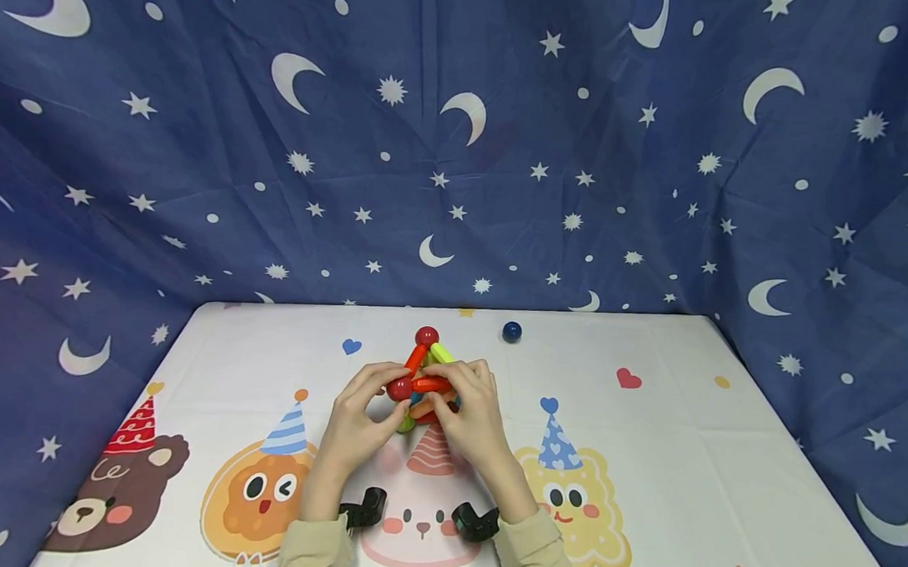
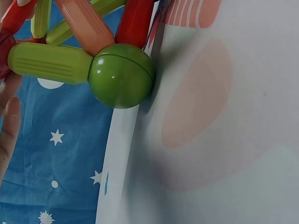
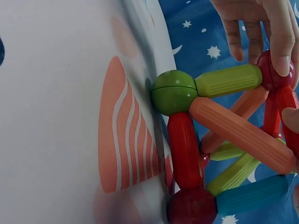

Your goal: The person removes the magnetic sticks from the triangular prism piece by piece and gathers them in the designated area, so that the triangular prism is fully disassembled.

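Note:
Over the table's middle stands a frame of magnetic rods and balls. My left hand [image 1: 359,420] holds a red ball [image 1: 400,389] at its upper near corner, a fingertip and thumb against it. With thumb and fingers my right hand [image 1: 469,412] pinches a red rod [image 1: 431,385] that runs from that ball. Below, a light green rod [image 3: 229,80] joins the ball to a green ball [image 3: 174,92] at tabletop level. An orange rod [image 3: 243,135] slants up from the green ball, and another red rod [image 3: 183,149] leads to a dark red ball [image 3: 192,206]. A teal rod [image 3: 252,193] rises there.
A loose dark blue ball [image 1: 512,332] lies behind and right of the frame. The white table cover [image 1: 693,475] has printed cartoon figures. Behind the table hangs a blue curtain [image 1: 496,190] with moons and stars. Black wrist devices [image 1: 475,523] sit at both cuffs.

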### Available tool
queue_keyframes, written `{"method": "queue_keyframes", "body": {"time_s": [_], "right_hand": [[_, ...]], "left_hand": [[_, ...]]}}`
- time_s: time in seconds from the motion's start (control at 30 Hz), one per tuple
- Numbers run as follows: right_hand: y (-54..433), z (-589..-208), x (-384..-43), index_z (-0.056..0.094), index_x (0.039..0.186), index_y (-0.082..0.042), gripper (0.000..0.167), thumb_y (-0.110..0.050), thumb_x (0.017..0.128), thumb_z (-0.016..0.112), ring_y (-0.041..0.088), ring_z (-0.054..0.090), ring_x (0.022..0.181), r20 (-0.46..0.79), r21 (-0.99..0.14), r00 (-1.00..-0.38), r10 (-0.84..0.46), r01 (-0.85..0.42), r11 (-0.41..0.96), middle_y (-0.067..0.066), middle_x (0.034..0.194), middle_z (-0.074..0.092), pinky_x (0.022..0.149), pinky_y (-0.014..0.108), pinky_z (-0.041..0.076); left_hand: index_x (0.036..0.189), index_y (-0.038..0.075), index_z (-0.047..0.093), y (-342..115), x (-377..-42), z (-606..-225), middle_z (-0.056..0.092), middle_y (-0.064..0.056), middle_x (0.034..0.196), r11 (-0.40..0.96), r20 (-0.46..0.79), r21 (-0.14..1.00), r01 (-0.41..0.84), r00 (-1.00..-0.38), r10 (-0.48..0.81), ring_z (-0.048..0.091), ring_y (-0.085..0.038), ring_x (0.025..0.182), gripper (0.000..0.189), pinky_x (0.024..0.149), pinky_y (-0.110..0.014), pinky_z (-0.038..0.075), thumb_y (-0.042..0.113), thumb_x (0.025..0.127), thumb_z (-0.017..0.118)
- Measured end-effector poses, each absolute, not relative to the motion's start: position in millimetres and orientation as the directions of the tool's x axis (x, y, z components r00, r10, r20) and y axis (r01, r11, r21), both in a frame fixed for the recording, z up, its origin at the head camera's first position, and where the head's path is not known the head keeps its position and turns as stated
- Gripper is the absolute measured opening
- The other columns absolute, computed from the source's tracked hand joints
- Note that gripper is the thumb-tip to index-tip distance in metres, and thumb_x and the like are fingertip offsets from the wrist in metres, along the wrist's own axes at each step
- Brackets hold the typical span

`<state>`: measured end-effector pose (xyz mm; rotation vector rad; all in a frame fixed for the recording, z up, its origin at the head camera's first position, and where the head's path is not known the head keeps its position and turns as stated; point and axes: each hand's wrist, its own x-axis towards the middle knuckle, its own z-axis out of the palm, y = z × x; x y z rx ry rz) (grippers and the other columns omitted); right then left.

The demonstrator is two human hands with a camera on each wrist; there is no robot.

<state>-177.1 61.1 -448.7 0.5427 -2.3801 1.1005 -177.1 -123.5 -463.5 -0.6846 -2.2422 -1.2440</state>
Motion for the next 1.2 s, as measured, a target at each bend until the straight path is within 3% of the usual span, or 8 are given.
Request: {"method": "queue_keyframes", "body": {"time_s": [0.27, 0.7, 1.2], "right_hand": [[61.3, -448.5, -176.2, 0.069, 0.110, -0.020, 0.030, -0.011, 0.081, 0.075, 0.011, 0.042, 0.087, 0.569, -0.584, -0.808, -0.153, -0.528, 0.617, -0.008, 0.099, 0.069, 0.077, 0.028, 0.033], [65.7, -450.3, -178.2, 0.070, 0.109, -0.019, 0.029, -0.015, 0.081, 0.076, 0.010, 0.042, 0.085, 0.595, -0.574, -0.784, -0.179, -0.570, 0.588, -0.006, 0.100, 0.068, 0.075, 0.027, 0.030], [68.7, -451.8, -179.9, 0.070, 0.101, -0.015, 0.025, -0.022, 0.079, 0.079, 0.013, 0.044, 0.082, 0.615, -0.605, -0.773, -0.152, -0.587, 0.538, -0.002, 0.083, 0.064, 0.073, 0.026, 0.029]], "left_hand": [[0.117, 0.013, 0.066, -122.6, -179.0, -467.0, 0.063, -0.003, 0.119, 0.457, 0.652, 0.606, 0.651, -0.736, 0.184, 0.063, -0.015, 0.100, 0.045, 0.076, -0.030, 0.055, 0.001, 0.075, 0.077], [0.117, 0.013, 0.066, -123.4, -177.9, -465.5, 0.063, -0.003, 0.119, 0.449, 0.636, 0.622, 0.642, -0.748, 0.190, 0.063, -0.015, 0.101, 0.042, 0.077, -0.033, 0.055, 0.004, 0.077, 0.076], [0.117, 0.013, 0.066, -121.4, -177.2, -463.7, 0.063, -0.005, 0.120, 0.432, 0.643, 0.628, 0.647, -0.744, 0.181, 0.063, -0.017, 0.100, 0.044, 0.076, -0.033, 0.056, 0.001, 0.077, 0.076]]}}
